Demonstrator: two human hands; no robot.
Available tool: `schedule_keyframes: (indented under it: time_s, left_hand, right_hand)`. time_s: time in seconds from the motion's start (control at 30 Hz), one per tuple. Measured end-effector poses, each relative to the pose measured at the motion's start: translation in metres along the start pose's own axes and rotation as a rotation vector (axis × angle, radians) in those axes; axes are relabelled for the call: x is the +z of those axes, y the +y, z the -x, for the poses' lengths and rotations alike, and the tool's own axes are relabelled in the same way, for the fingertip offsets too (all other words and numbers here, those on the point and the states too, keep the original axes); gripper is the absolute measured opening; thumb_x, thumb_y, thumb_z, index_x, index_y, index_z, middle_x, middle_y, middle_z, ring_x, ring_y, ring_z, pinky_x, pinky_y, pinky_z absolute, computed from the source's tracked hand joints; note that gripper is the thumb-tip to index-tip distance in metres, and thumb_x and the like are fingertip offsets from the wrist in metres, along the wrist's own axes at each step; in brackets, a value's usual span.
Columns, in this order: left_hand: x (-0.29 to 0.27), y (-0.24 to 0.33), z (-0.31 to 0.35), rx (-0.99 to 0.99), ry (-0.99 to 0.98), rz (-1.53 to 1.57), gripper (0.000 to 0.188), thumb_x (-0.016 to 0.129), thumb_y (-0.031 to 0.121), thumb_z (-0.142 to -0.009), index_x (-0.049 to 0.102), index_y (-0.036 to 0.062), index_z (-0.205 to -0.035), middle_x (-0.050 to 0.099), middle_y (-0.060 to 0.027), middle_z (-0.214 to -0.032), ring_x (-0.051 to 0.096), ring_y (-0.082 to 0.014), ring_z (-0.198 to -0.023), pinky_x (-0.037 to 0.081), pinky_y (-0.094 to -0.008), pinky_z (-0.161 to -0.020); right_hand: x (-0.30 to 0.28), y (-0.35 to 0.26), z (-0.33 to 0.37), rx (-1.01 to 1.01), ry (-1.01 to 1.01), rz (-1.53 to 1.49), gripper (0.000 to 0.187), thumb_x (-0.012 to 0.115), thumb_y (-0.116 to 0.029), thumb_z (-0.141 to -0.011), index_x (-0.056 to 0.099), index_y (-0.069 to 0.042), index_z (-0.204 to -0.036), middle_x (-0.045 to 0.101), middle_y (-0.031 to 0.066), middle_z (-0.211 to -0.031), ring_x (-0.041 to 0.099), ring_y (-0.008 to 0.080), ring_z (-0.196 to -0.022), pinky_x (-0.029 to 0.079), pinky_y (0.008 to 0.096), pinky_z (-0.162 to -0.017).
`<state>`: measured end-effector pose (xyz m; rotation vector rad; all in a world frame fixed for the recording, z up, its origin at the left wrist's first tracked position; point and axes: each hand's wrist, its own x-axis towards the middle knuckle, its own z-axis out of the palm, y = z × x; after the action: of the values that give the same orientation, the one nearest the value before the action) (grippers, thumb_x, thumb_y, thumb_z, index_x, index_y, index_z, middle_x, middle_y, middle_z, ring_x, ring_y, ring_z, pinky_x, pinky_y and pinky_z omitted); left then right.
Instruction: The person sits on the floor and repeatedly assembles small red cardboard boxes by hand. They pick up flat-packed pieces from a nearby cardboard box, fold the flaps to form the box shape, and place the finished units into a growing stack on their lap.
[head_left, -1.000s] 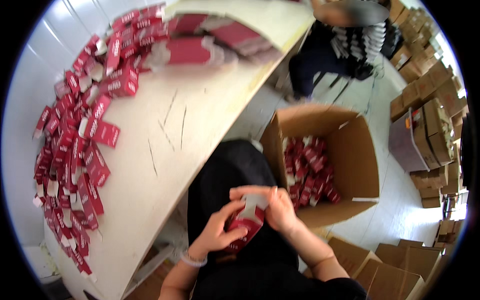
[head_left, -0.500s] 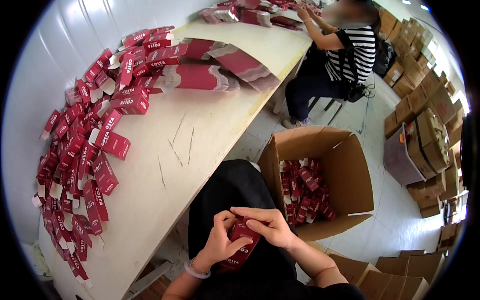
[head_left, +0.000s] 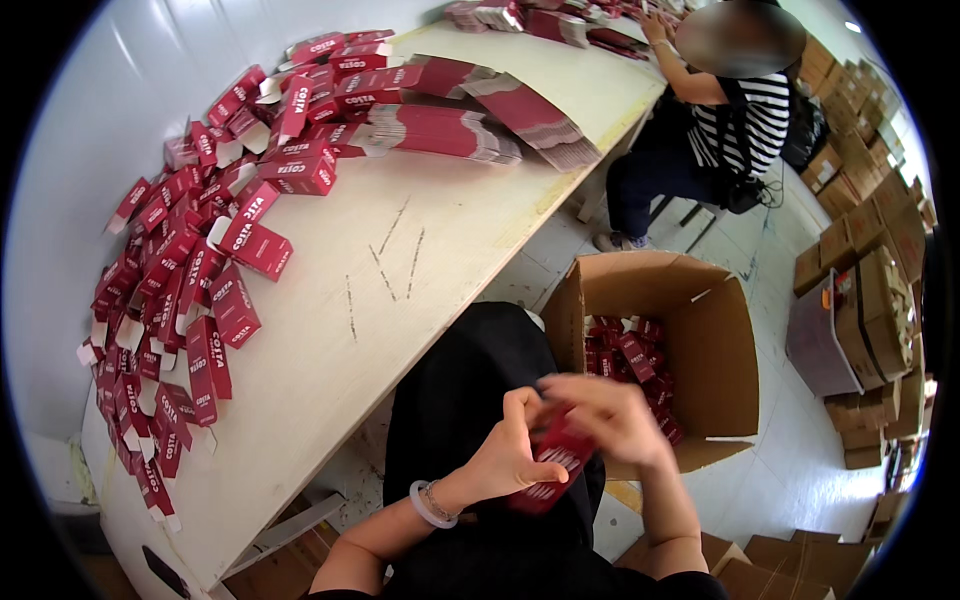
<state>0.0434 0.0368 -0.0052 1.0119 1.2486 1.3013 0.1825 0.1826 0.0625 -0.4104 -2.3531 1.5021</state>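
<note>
red card box [head_left: 553,468], grasped by your left hand [head_left: 507,455] over your lap [head_left: 455,385], shows no pale flaps, visible a second ago: that end is probably folded in now. your right hand [head_left: 612,418] blurs across it, its grip impossible to tell.

A pale worktable [head_left: 450,240], streaked with dark dashed marks [head_left: 350,305], carries a sprawling heap of small red boxes [head_left: 210,365] (several with white flaps sticking out) along its left side. Stacks of flattened red cartons [head_left: 440,132] lie beside the heap, more flat red bundles [head_left: 555,27] farther along. A large open brown carton [head_left: 710,350] stands on the floor [head_left: 785,445].
</note>
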Motion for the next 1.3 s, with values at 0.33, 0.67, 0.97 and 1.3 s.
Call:
schedule_keyframes:
  time_s: [0.33, 0.67, 0.97, 1.3]
  left_hand:
    - [-0.160, 0.108, -0.080, -0.073, 0.302, 0.635, 0.077, 0.055, 0.046, -0.095, 0.007, 0.0159, -0.148, 0.030, -0.0308, -0.144, 0.035, -0.0410, -0.135, 0.036, -0.0547, -0.107]
    - [-0.217, 0.097, -0.215, -0.022, 0.537, 0.843, 0.097, 0.073, 0.061, -0.075, 0.026, 0.0149, -0.146, 0.034, -0.0183, -0.139, 0.041, -0.0344, -0.122, 0.035, -0.0537, -0.106]
    - [-0.152, 0.106, -0.096, 0.031, 0.483, 0.648, 0.053, 0.052, 0.042, -0.098, 0.041, 0.0094, -0.139, 0.051, -0.0104, -0.134, 0.053, -0.0236, -0.122, 0.046, -0.0437, -0.100]
    - [-0.061, 0.071, -0.002, 0.116, 0.565, 0.426, 0.049, 0.065, 0.000, -0.083, 0.046, -0.0008, -0.128, 0.061, -0.0097, -0.117, 0.062, -0.0185, -0.103, 0.051, -0.0349, -0.090]
  right_hand:
    - [-0.074, 0.025, -0.210, -0.308, 0.216, 0.449, 0.035, 0.066, -0.016, -0.086, 0.060, 0.004, -0.115, 0.064, 0.0223, -0.109, 0.064, 0.0343, -0.100, 0.050, 0.0379, -0.084]
    - [-0.012, 0.024, -0.387, -0.061, 0.084, 0.939, 0.053, 0.040, -0.057, -0.093, 0.067, -0.016, -0.114, 0.071, 0.0145, -0.094, 0.067, 0.0327, -0.091, 0.035, 0.0532, -0.098]
    - [0.024, 0.008, -0.216, -0.439, 0.259, 0.647, 0.058, 0.066, -0.043, -0.082, 0.058, -0.009, -0.128, 0.061, 0.0133, -0.122, 0.057, 0.0332, -0.099, 0.044, 0.0455, -0.086]
    - [0.046, -0.011, -0.042, -0.332, 0.324, 0.335, 0.081, 0.073, -0.050, -0.076, 0.045, -0.005, -0.137, 0.045, 0.0198, -0.137, 0.046, 0.0315, -0.113, 0.025, 0.0555, -0.105]
